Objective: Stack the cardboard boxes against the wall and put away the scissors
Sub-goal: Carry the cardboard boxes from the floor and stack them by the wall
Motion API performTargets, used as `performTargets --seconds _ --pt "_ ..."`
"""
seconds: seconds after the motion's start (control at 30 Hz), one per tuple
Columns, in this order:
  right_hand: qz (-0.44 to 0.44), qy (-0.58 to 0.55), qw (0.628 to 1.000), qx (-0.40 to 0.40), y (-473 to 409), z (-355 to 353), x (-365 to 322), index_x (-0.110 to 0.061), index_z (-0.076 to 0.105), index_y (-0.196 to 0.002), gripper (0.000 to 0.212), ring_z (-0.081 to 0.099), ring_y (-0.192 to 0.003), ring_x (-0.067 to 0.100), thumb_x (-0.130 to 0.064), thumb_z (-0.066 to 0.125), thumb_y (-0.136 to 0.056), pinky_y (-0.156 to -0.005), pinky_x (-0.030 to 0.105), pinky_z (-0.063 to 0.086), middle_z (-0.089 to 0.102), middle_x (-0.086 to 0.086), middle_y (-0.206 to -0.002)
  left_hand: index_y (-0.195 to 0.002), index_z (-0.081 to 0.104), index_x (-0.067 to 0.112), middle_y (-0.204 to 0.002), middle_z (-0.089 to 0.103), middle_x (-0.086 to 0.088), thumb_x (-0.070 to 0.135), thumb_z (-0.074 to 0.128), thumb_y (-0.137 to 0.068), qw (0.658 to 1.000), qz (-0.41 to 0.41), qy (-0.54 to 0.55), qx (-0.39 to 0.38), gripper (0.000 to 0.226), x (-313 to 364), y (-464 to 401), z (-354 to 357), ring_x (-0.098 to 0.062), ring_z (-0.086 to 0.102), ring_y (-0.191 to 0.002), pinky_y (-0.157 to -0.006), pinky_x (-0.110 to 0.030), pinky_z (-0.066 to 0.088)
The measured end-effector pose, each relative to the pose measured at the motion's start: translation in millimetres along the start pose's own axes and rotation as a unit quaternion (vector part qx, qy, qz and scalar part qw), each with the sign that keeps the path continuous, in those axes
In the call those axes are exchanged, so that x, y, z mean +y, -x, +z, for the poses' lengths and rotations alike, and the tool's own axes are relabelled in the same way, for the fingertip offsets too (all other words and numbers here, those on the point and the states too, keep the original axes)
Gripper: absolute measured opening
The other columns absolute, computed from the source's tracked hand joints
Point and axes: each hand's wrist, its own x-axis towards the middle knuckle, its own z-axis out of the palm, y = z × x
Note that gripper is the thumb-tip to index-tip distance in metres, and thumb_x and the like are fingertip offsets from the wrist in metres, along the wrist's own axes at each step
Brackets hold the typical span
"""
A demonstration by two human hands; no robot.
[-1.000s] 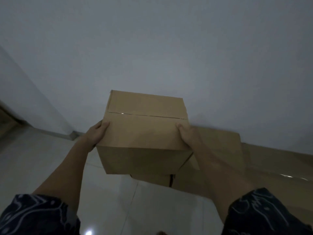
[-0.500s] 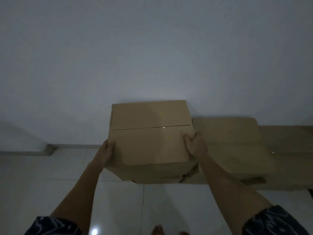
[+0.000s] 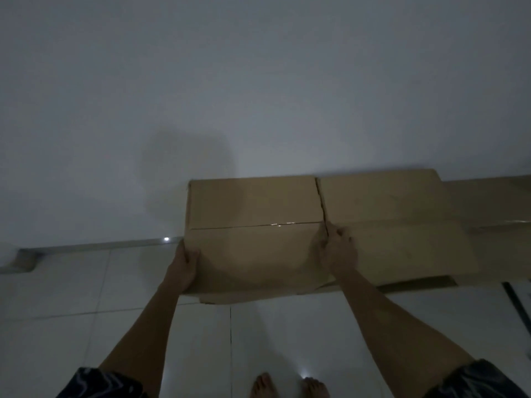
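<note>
box: cardboard box (image 3: 253,234) was straight ahead of me, between both hands, back edge against the wall (image 3: 258,96), right side touching the neighbour box (image 3: 396,225).
axis: long side ran left-right along the wall; taped seam across the top ran the same way.
under it: looked like it sat on flattened cardboard or another box (image 3: 258,297); too dim to say which.
left hand: left hand (image 3: 182,268) gripped the near-left corner, thumb on top, fingers wrapped down the side.
right hand: right hand (image 3: 337,254) held the near-right edge, fingers curled into the thin gap beside the neighbour box. Thumb position unclear.
arms: both extended forward, near symmetric, elbows low. Neither hand clearly nearer; the box was centred on me.
key relation: right fingers were wedged between 2 boxes, so my guess was the right hand had to slide out toward me, not sideways.
floor: white tile floor (image 3: 86,297), my 2 bare feet (image 3: 287,387) just short of the box.
scissors: not in view.
status: box looked about placed; letting go and the scissors not yet done.
risk: pulling the right hand could drag the box off the wall.
</note>
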Motion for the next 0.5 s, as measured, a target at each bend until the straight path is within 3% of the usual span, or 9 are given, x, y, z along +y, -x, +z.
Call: performTargets --seconds 0.1,0.2,0.27,0.33,0.43,0.5 --pt "-0.008 -0.006 1.000 -0.019 -3.0 0.6 1.2 -0.038 0.032 -0.152 0.057 0.044 -0.121 0.037 -0.029 0.050 -0.098 -0.099 0.039 0.037 0.043 0.014 -0.140 -0.154 0.012 0.013 -0.151 0.037 -0.021 0.048 0.037 -0.099 0.998 -0.011 -0.049 0.040 0.070 5.5 1.8 5.1 -0.043 0.041 -0.133 -0.110 -0.051 0.033" --pt "-0.019 -0.037 0.998 -0.048 3.3 -10.2 3.1 -0.037 0.036 -0.150 0.056 0.044 -0.122 0.038 -0.035 0.053 -0.097 -0.102 0.041 0.037 0.041 0.013 -0.139 -0.154 0.009 0.013 -0.159 0.018 -0.014 0.037 0.043 -0.098 0.981 -0.003 -0.167 0.094 0.070 22.7 18.7 12.9 -0.040 0.027 -0.141 -0.112 -0.056 0.026" --pt "-0.048 -0.051 0.995 -0.068 14.1 -25.1 6.2 -0.033 0.037 -0.150 0.059 0.045 -0.121 0.040 -0.042 0.053 -0.094 -0.102 0.043 0.041 0.042 0.015 -0.137 -0.153 0.017 0.012 -0.158 0.020 -0.015 0.034 0.045 -0.097 0.957 0.057 -0.253 0.128 0.067 40.3 31.5 19.1 -0.038 0.023 -0.143 -0.111 -0.054 0.024" --pt "-0.060 -0.050 0.994 -0.077 23.0 -45.1 13.4 -0.033 0.034 -0.151 0.066 0.046 -0.123 0.041 -0.054 0.049 -0.091 -0.102 0.044 0.042 0.045 0.016 -0.138 -0.147 0.032 0.010 -0.152 0.034 -0.017 0.037 0.044 -0.095 0.935 0.158 -0.312 0.059 0.060 67.7 42.9 26.3 -0.036 0.034 -0.137 -0.109 -0.049 0.032" --pt "-0.040 -0.018 0.997 -0.063 39.4 -89.6 42.1 -0.028 0.027 -0.155 0.066 0.042 -0.131 0.041 -0.046 0.052 -0.096 -0.105 0.044 0.039 0.038 0.018 -0.148 -0.138 0.049 0.013 -0.145 0.047 -0.012 0.040 0.042 -0.096 0.907 0.247 -0.320 -0.120 0.051 125.9 72.6 42.4 -0.026 0.047 -0.130 -0.108 -0.033 0.035" --pt "-0.019 -0.007 0.999 -0.043 50.5 -124.5 71.0 -0.029 0.026 -0.155 0.067 0.039 -0.135 0.039 -0.047 0.052 -0.096 -0.108 0.046 0.037 0.034 0.016 -0.152 -0.138 0.049 0.017 -0.137 0.056 -0.008 0.031 0.052 -0.096 0.897 0.286 -0.310 -0.133 0.044 167.6 94.1 58.2 -0.024 0.053 -0.123 -0.103 -0.029 0.037"
